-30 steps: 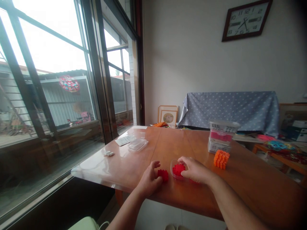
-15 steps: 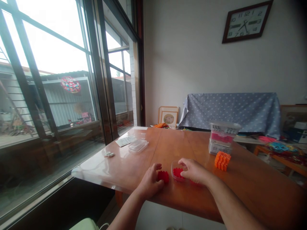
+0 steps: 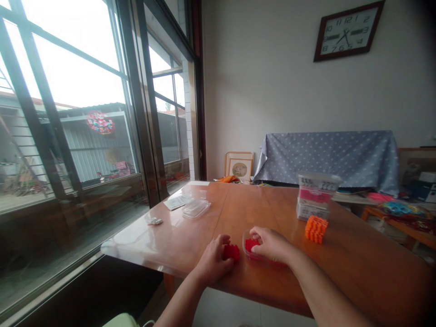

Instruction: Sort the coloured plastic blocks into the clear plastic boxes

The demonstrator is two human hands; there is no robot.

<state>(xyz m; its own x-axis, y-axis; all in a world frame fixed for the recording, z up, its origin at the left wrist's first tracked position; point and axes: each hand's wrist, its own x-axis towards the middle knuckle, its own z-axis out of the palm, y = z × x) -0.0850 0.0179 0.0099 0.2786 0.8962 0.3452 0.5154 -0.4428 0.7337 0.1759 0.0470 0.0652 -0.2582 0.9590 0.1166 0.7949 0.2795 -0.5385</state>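
Near the table's front edge my left hand (image 3: 215, 260) is curled round a red ridged block (image 3: 231, 253), which rests on the wood. Just right of it stands a clear plastic container (image 3: 246, 254). My right hand (image 3: 270, 243) reaches over this container, its thumb and fingers on a red piece (image 3: 251, 245) inside. Part of the container is hidden under my right hand. An orange ridged stack (image 3: 316, 229) stands on the table further right.
Stacked clear boxes (image 3: 315, 195) with pink contents stand behind the orange stack on the brown table (image 3: 252, 204). Clear lids (image 3: 196, 208), a printed sheet (image 3: 177, 201) and a small white packet (image 3: 155, 221) lie at the left. A large window runs along the left.
My right hand has shifted slightly left over the container, and its fingers have closed a little on the red piece. My left hand stays almost in place at the red block.
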